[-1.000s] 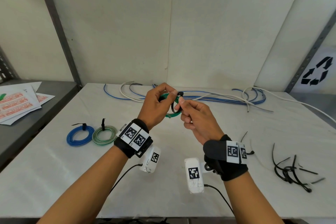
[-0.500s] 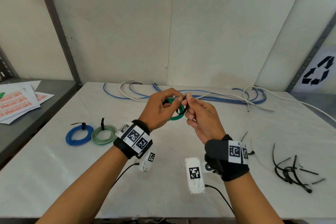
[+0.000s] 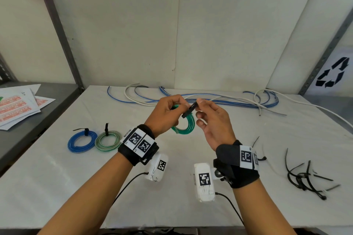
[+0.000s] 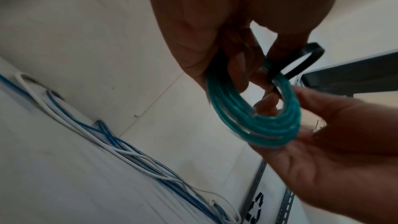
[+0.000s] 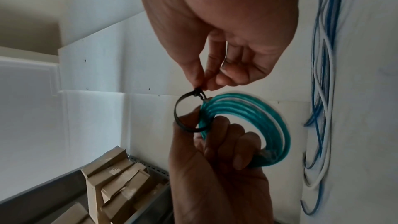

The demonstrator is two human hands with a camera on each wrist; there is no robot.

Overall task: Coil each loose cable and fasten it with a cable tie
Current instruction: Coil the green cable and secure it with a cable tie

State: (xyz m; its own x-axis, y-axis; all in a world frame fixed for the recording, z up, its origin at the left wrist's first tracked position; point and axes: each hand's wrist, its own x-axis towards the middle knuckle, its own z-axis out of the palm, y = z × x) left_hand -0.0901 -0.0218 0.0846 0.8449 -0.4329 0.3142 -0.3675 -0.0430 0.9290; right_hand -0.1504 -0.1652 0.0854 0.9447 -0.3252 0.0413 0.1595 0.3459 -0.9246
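Item: green cable coil, being held above the white table with a black cable tie looped round it.

Detail: the left hand is gripping the coil, fingers curled through its middle and thumb pressing its rim; the right hand is pinching the tie's head between thumb and forefinger, the other fingers hanging loosely curled. In the right wrist view the tie is forming a wide, slack ring round one side of the coil. Lying on the table: a blue coil and a pale green coil, touching, each carrying a black tie; loose blue and white cables trailing along the back edge; spare black ties heaped at the right. Printed sheets are resting on the grey shelf at the left.
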